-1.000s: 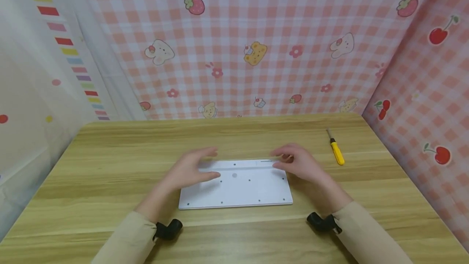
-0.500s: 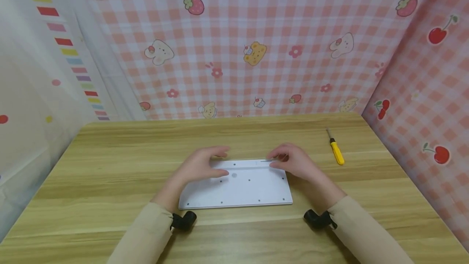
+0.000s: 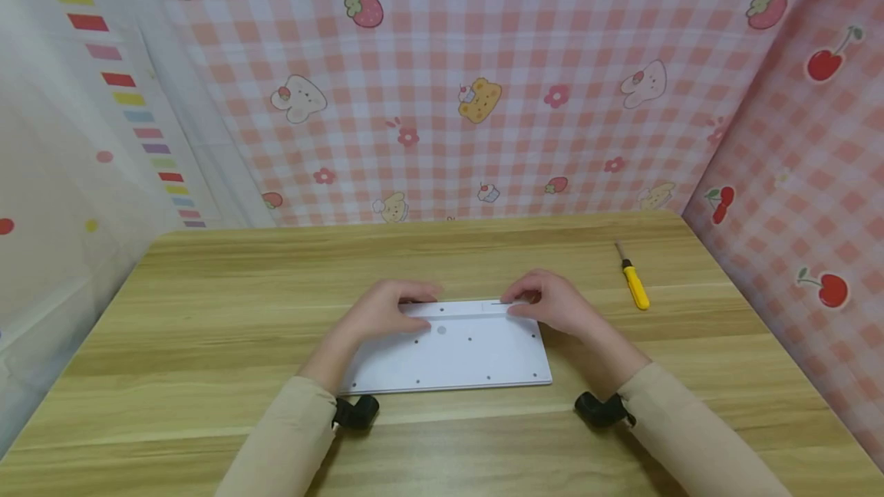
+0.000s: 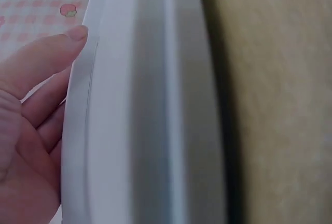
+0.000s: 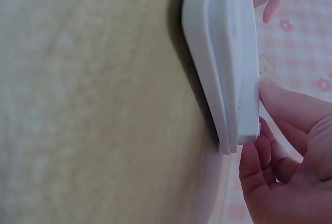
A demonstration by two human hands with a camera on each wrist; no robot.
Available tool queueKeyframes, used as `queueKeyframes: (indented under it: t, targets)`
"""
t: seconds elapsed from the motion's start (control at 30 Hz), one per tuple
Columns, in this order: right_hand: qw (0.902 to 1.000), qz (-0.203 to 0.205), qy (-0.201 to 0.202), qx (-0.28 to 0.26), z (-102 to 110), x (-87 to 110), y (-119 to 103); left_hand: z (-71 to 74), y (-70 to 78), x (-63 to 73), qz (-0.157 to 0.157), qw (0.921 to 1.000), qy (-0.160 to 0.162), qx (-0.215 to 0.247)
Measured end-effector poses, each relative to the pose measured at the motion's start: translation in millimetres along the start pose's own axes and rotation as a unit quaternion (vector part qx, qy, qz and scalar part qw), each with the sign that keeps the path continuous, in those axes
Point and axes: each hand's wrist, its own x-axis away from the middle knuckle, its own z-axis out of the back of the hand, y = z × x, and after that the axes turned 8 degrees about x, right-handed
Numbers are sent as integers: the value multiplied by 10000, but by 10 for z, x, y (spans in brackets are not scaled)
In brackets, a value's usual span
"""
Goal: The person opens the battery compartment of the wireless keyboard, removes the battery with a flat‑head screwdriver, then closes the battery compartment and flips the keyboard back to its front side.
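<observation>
A white keyboard (image 3: pixel 449 355) lies face down on the table, its underside dotted with several small dark screws. My left hand (image 3: pixel 380 309) holds its far raised strip, thumb over the underside and fingers beyond the far edge. In the left wrist view the left thumb (image 4: pixel 62 45) meets the keyboard's edge (image 4: pixel 78 130), with the other fingers behind it. At the far right corner my right hand (image 3: pixel 555 304) grips the same strip between thumb and fingers. The right wrist view has the right hand's fingertips (image 5: pixel 250 154) tucked at the end of the keyboard (image 5: pixel 249 79).
A screwdriver (image 3: pixel 635 286) with a yellow handle lies on the wooden table (image 3: pixel 207 290) to the right of the keyboard. Pink checked cloth (image 3: pixel 428 159) hangs behind the table and along its right side. A black wrist camera (image 3: pixel 357 411) sits at each sleeve.
My left hand has moved right and lowered onto the keyboard's far strip. My right hand has shifted slightly left along the edge. The keyboard and screwdriver have stayed in place.
</observation>
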Motion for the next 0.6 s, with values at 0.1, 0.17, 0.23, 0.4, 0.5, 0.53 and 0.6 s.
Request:
queueKeyframes:
  t: [0.1, 0.17, 0.23, 0.4, 0.5, 0.53, 0.6]
  targets:
    - [9999, -90, 10, 47, -13, -16, -11, -4, -21, -6, 81, 10000, 34, 17]
    - [9999, -145, 27, 67, -23, -24, -24, -5, -24, -10, 175, 9998, 64, 22]
    - [9998, -147, 56, 103, -30, -33, -42, -6, -27, -17, 233, 9997, 86, 11]
    - [9997, -170, 47, 140, -44, -59, -70, -9, -32, -36, 327, 9994, 92, 92]
    - [9997, -220, -20, 130, -43, -75, -81, -10, -25, -38, 388, 9991, 96, 141]
    - [9997, -201, -53, 138, -41, -81, -85, -11, -23, -38, 410, 9990, 102, 131]
    - [9996, -180, -126, 163, -32, -91, -94, -14, -20, -40, 467, 9988, 118, 115]
